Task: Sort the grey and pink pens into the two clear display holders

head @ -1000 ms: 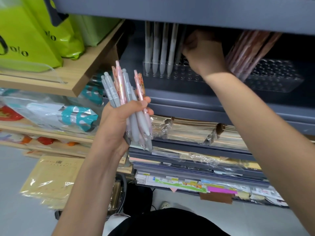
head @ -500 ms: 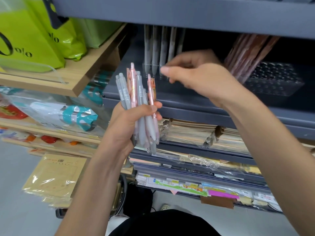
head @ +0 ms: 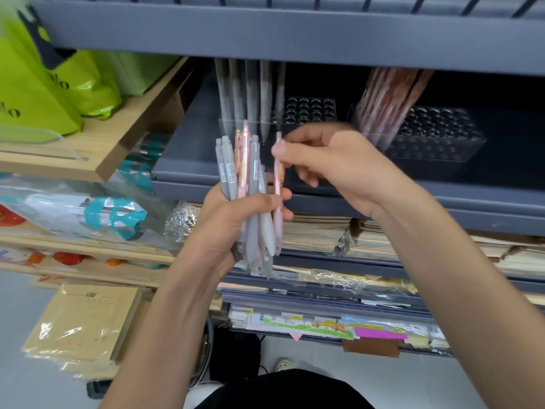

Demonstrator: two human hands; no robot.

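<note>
Our left hand (head: 236, 219) grips a mixed bunch of pens (head: 239, 172), grey and pink together, upright in front of the grey shelf (head: 191, 149). Our right hand (head: 339, 166) pinches the top of one pink pen (head: 277, 184) at the right edge of the bunch, thumb and forefinger closed on it, the other fingers (head: 306, 178) loosely curled. Behind stand the two clear holders: the left holder (head: 312, 109) carries a row of grey pens (head: 250, 93), the right holder (head: 442, 137) has pink pens (head: 392, 93) leaning in it. Drawing the pink pen out may drag its neighbours loose if our left grip slackens, and they would drop to the floor (head: 442, 385); the upper shelf (head: 295, 33) hangs low, so a lifted pen may catch its edge
</note>
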